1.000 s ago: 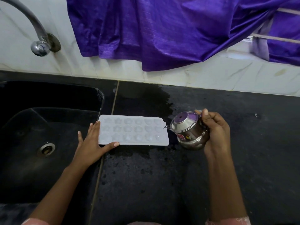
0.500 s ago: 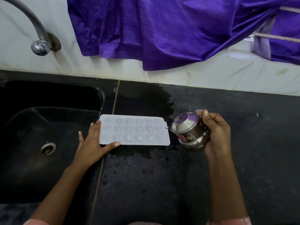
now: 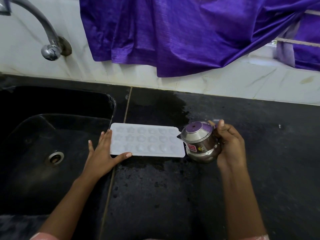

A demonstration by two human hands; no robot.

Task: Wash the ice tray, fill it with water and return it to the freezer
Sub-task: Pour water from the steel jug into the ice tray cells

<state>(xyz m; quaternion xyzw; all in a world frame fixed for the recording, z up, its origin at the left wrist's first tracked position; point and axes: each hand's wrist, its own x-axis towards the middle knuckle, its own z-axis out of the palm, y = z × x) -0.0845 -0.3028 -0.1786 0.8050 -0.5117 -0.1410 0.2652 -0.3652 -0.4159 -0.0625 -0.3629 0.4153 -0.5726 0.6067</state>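
A white ice tray [image 3: 147,139] with flower-shaped cells lies flat on the black counter [image 3: 173,196], just right of the sink. My left hand [image 3: 102,153] rests against the tray's left end, fingers straight, thumb along its near edge. My right hand [image 3: 230,144] grips a small steel pot [image 3: 199,141] by its handle. The pot is tilted with its spout over the tray's right end.
A black sink [image 3: 43,153] with a metal drain [image 3: 55,157] lies at the left. A steel tap [image 3: 48,42] juts from the white tiled wall. Purple cloth [image 3: 190,32] hangs over the wall behind the counter. A wet patch darkens the counter behind the tray.
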